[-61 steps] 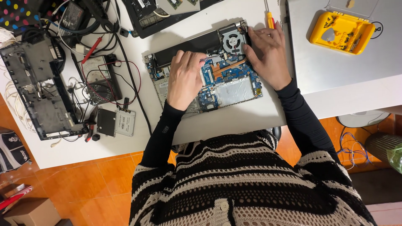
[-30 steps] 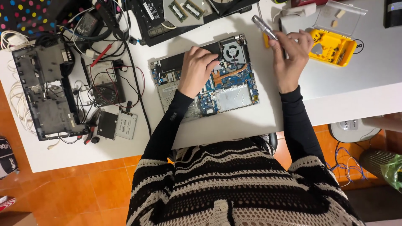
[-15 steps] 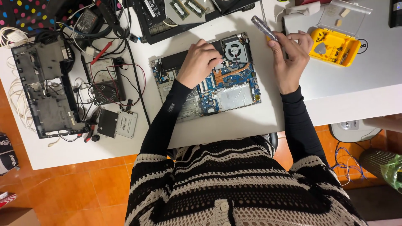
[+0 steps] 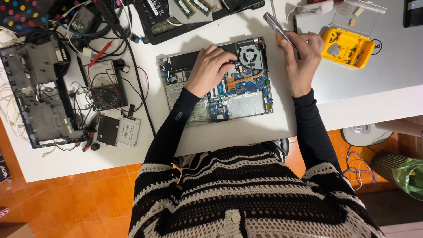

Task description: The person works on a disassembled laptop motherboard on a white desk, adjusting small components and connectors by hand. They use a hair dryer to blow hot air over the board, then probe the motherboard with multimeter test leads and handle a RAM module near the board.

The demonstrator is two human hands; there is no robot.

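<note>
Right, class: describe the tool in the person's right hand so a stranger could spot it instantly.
Start at the opened laptop on the white table. Just right of its fan, the right hand holds a screwdriver: a clear handle with a thin metal shaft, unlike the nearby yellow parts case.

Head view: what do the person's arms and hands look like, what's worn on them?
Both arms wear tight black long sleeves that end at the wrists; the left sleeve carries a small pale marking on the forearm, the right sleeve looks plain. Over them sits a black and cream striped open-knit top. The left hand and right hand are bare: no gloves, no rings or watch visible.
</note>
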